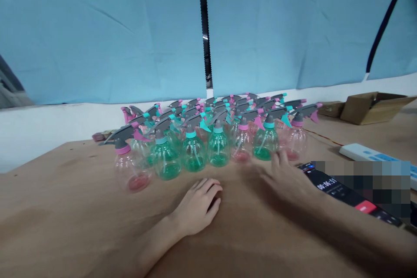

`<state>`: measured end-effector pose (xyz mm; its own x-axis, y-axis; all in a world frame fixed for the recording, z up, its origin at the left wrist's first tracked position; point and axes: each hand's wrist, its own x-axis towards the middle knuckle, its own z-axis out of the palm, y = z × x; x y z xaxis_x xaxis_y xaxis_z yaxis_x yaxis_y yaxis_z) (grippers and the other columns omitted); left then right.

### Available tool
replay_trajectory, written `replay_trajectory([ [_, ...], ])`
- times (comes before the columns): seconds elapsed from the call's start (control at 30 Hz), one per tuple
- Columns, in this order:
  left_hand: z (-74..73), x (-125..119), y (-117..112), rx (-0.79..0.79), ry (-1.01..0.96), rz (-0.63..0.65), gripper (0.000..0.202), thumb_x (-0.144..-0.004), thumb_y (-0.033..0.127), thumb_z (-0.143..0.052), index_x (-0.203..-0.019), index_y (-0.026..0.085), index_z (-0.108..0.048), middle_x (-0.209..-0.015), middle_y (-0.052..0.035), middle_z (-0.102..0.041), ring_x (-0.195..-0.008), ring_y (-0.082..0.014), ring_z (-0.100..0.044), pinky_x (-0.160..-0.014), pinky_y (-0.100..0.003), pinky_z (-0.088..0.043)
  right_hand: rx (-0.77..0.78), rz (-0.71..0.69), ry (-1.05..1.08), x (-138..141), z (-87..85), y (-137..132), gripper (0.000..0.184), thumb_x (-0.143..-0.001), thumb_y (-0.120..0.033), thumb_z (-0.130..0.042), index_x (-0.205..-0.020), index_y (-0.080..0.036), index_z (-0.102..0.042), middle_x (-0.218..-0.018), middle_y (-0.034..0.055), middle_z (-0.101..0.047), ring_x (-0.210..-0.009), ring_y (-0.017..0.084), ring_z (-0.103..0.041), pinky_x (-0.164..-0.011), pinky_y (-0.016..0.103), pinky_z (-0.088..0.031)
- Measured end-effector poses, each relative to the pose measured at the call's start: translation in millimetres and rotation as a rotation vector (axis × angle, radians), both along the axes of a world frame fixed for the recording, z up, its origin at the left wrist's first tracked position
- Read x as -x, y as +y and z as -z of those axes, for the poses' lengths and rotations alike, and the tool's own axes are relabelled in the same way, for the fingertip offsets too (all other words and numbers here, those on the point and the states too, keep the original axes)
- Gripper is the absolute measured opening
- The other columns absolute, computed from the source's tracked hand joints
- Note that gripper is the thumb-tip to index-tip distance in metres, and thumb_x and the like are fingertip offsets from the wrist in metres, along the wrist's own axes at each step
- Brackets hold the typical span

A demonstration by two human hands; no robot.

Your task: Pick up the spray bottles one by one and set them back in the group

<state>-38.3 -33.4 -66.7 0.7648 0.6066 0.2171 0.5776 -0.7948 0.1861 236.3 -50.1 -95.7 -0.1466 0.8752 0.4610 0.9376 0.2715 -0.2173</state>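
Observation:
Several small spray bottles (195, 147) stand packed in rows on the brown table (65, 208), some green with teal collars, some clear pink with pink collars, all with grey trigger heads. My left hand (197, 206) rests on the table just in front of the green bottles, fingers loosely curled, holding nothing. My right hand (286, 178) lies flat on the table with fingers stretched toward a pink bottle (295, 141) at the right end of the front row. It holds nothing. One pink bottle (128, 165) stands at the front left corner of the group.
A black phone (329, 186) showing a timer lies right of my right hand, partly blurred out. A white power strip (361, 153) and an open cardboard box (371, 106) are at the far right. A blue cloth hangs behind the table.

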Motion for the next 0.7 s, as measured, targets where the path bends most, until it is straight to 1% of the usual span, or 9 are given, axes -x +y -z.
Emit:
replay_trajectory([
  [0.03,0.4,0.1,-0.1,0.005,0.009,-0.011,0.024,-0.086,0.020,-0.040,-0.106,0.018,-0.053,-0.115,-0.0070,-0.055,-0.107,-0.0217,-0.051,-0.094,-0.040,-0.041,0.016,0.008,-0.018,12.4,4.1,-8.9,0.045,-0.087,-0.041,-0.040,-0.121,-0.013,-0.046,-0.113,0.0235,-0.051,-0.101,0.040,-0.053,-0.071,0.056,-0.048],
  [0.07,0.8,0.5,-0.1,0.011,0.022,-0.025,0.026,-0.087,0.021,-0.039,-0.109,0.018,-0.053,-0.119,-0.0075,-0.054,-0.110,-0.0222,-0.050,-0.096,-0.041,-0.040,0.013,0.012,-0.048,25.7,7.0,-16.9,0.046,-0.087,-0.040,-0.039,-0.120,-0.010,-0.047,-0.114,0.0238,-0.051,-0.101,0.039,-0.053,-0.075,0.056,-0.047],
  [0.1,1.0,1.2,-0.1,0.018,0.038,-0.039,0.030,-0.087,0.023,-0.039,-0.114,0.017,-0.051,-0.124,-0.0083,-0.051,-0.114,-0.0229,-0.047,-0.098,-0.042,-0.038,0.031,-0.050,-0.067,39.1,8.5,-23.3,0.046,-0.088,-0.038,-0.039,-0.123,-0.009,-0.045,-0.117,0.0224,-0.051,-0.105,0.036,-0.052,-0.082,0.054,-0.046],
  [0.17,0.7,3.6,0.2,0.039,0.077,-0.059,0.039,-0.088,0.029,-0.038,-0.125,0.015,-0.044,-0.134,-0.0102,-0.044,-0.123,-0.0245,-0.040,-0.102,-0.044,-0.033,0.083,-0.182,-0.058,62.6,7.2,-30.6,0.045,-0.089,-0.034,-0.038,-0.129,-0.013,-0.042,-0.125,0.0169,-0.049,-0.113,0.030,-0.048,-0.091,0.048,-0.043],
  [0.27,-1.5,8.8,1.2,0.085,0.154,-0.035,0.056,-0.089,0.038,-0.037,-0.137,0.010,-0.028,-0.144,-0.0130,-0.030,-0.131,-0.0255,-0.027,-0.105,-0.045,-0.028,0.139,-0.342,-0.051,83.1,0.0,-28.5,0.048,-0.090,-0.032,-0.037,-0.132,-0.011,-0.039,-0.134,0.0143,-0.043,-0.123,0.026,-0.039,-0.101,0.044,-0.035],
  [0.33,-3.4,11.9,2.1,0.104,0.195,-0.009,0.062,-0.089,0.042,-0.036,-0.139,0.008,-0.022,-0.146,-0.0138,-0.024,-0.134,-0.0250,-0.022,-0.107,-0.045,-0.025,0.165,-0.408,-0.065,86.7,-3.9,-23.4,0.051,-0.090,-0.032,-0.036,-0.135,-0.008,-0.036,-0.139,0.0137,-0.038,-0.127,0.024,-0.033,-0.105,0.043,-0.030],
  [0.4,-4.4,13.7,3.0,0.108,0.214,0.000,0.064,-0.089,0.043,-0.036,-0.140,0.007,-0.021,-0.146,-0.0130,-0.022,-0.134,-0.0238,-0.020,-0.108,-0.043,-0.023,0.182,-0.444,-0.073,85.4,-5.3,-19.6,0.052,-0.091,-0.032,-0.035,-0.137,-0.008,-0.032,-0.141,0.0123,-0.035,-0.129,0.022,-0.030,-0.106,0.041,-0.028],
  [0.57,-2.0,14.3,6.2,0.104,0.215,0.000,0.059,-0.090,0.043,-0.033,-0.140,0.013,-0.023,-0.147,-0.0080,-0.022,-0.135,-0.0210,-0.020,-0.109,-0.040,-0.022,0.205,-0.473,-0.061,78.8,-4.1,-20.0,0.050,-0.092,-0.033,-0.033,-0.138,-0.014,-0.032,-0.143,0.0091,-0.032,-0.131,0.020,-0.028,-0.107,0.041,-0.026],
  [0.7,-0.2,13.7,7.0,0.092,0.214,0.006,0.058,-0.091,0.043,-0.033,-0.140,0.013,-0.024,-0.147,-0.0075,-0.021,-0.135,-0.0207,-0.019,-0.109,-0.041,-0.021,0.215,-0.470,-0.041,78.8,-6.2,-22.7,0.049,-0.091,-0.031,-0.035,-0.137,-0.013,-0.034,-0.142,0.0099,-0.034,-0.130,0.021,-0.030,-0.106,0.042,-0.028],
])
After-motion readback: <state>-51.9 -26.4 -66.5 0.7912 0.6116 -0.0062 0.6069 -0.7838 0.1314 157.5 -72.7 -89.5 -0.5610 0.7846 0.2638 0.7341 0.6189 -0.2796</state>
